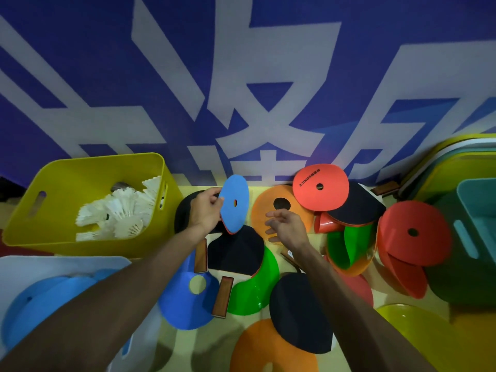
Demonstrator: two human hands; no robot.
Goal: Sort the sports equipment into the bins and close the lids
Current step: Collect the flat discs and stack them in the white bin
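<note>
Yellowish desk (320, 244) against blue lettered wall (268, 76); your left hand (205, 210) around a blue disc (234, 204), right hand (288, 229) slack, empty.

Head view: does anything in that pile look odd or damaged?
Yes. The green cone right of centre is curled up on itself beneath a black paddle, while the blue cone at lower left lies flat. No breakage is visible.

Both forearms reach from the lower corners to mid-frame. Left hand (206, 210) pinches a blue disc (234, 204); right hand (287, 228) hovers, fingers loosely curled.
</note>
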